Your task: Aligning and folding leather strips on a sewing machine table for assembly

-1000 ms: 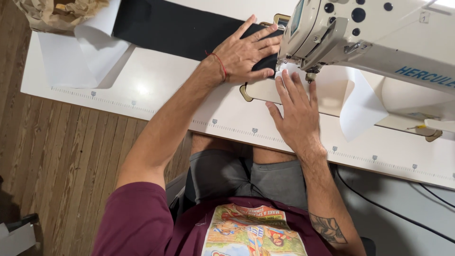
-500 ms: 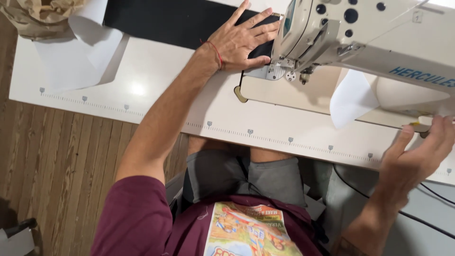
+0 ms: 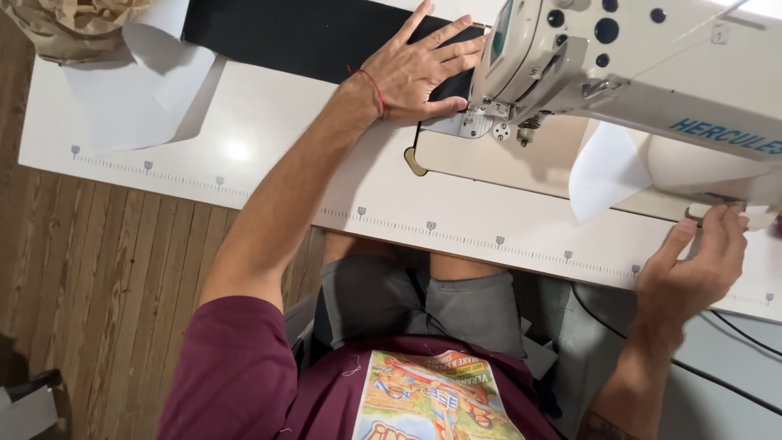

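My left hand lies flat, fingers spread, on a strip of black fabric, pressing it down just left of the needle of a white sewing machine. The fabric runs left along the far side of the white table. Far to the right, my right hand reaches up to the foot of the machine. There its thumb and fingertips close on a small grey tool that is mostly hidden by the fingers.
A white sheet and crumpled brown paper lie at the table's far left. A white paper piece hangs under the machine arm. A ruler scale runs along the table's near edge. Black cables trail at the right, above a wooden floor.
My right hand left the fabric by the needle and swung right to the machine's foot, where it now closes on the small tool. My left hand stayed flat on the black fabric.
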